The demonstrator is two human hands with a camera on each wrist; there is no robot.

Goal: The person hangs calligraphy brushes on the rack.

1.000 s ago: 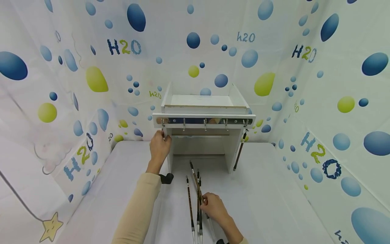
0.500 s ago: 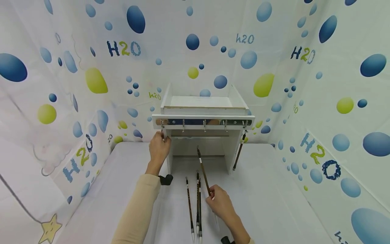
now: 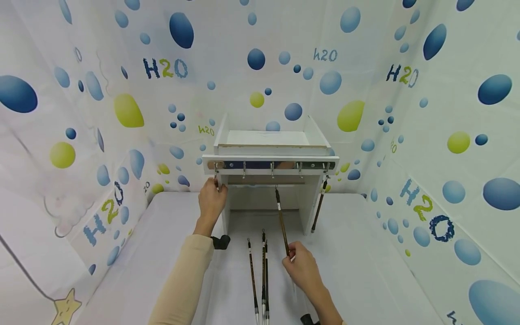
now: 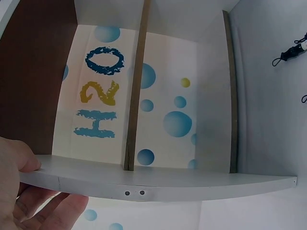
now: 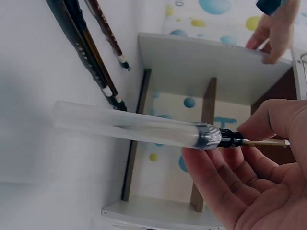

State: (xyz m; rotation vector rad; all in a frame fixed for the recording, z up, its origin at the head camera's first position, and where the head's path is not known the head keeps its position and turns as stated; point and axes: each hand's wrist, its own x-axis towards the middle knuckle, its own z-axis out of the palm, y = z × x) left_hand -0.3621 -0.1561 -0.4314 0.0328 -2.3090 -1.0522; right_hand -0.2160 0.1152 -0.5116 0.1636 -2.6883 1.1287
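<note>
My right hand (image 3: 304, 267) pinches a calligraphy brush (image 3: 281, 220) by its brown handle. The brush slants up toward the shelf, loop end foremost. In the right wrist view its pale bristles show inside a clear cap (image 5: 129, 125). My left hand (image 3: 212, 201) grips the front edge of the white shelf's left side panel (image 4: 163, 184), thumb on one face and fingers on the other. Along the shelf's front runs a strip with several metal hooks (image 3: 272, 169). From the rightmost hook hangs another brush (image 3: 320, 204).
On the white table (image 3: 345, 289) lie 3 more capped brushes, one (image 3: 253, 275) apart on the left and two side by side, among them a dark brush (image 3: 266, 280). Above the hooks is an open tray top (image 3: 266, 137). A printed curtain (image 3: 162, 135) surrounds the table.
My right hand has lifted the brush away from the others on the table and moved it up and to the right, toward the shelf. My left hand keeps its grip on the side panel.
</note>
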